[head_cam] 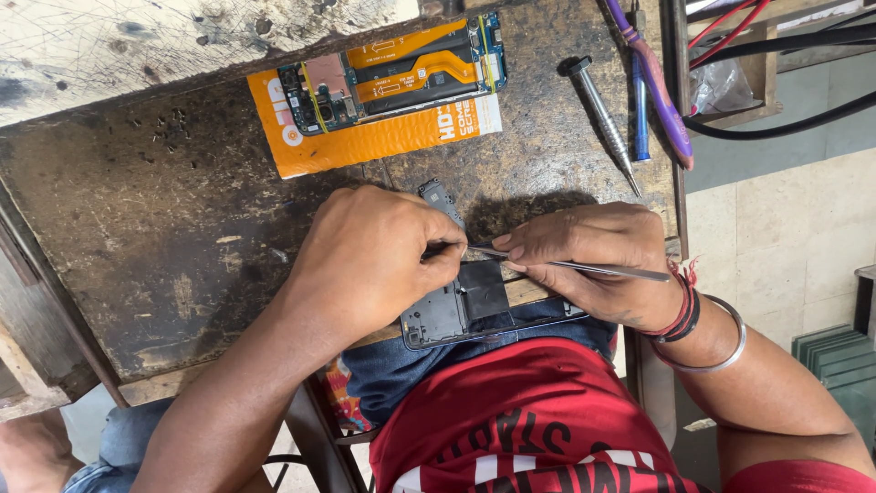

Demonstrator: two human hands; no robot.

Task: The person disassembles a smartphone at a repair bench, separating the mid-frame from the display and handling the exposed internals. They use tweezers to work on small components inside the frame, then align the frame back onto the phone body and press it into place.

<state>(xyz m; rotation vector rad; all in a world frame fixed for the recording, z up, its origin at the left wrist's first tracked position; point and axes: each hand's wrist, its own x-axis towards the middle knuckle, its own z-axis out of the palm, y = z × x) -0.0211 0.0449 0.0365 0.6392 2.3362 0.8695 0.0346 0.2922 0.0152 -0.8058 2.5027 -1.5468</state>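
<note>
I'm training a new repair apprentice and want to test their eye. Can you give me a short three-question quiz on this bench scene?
1. True or false: the opened phone lies on an orange packet.
2. Which hand holds the metal tweezers? A) left hand B) right hand
3. What tool lies on the bench right of the orange packet, its tip toward the person?

Key: 1 true; 2 B; 3 the silver screwdriver.
</note>
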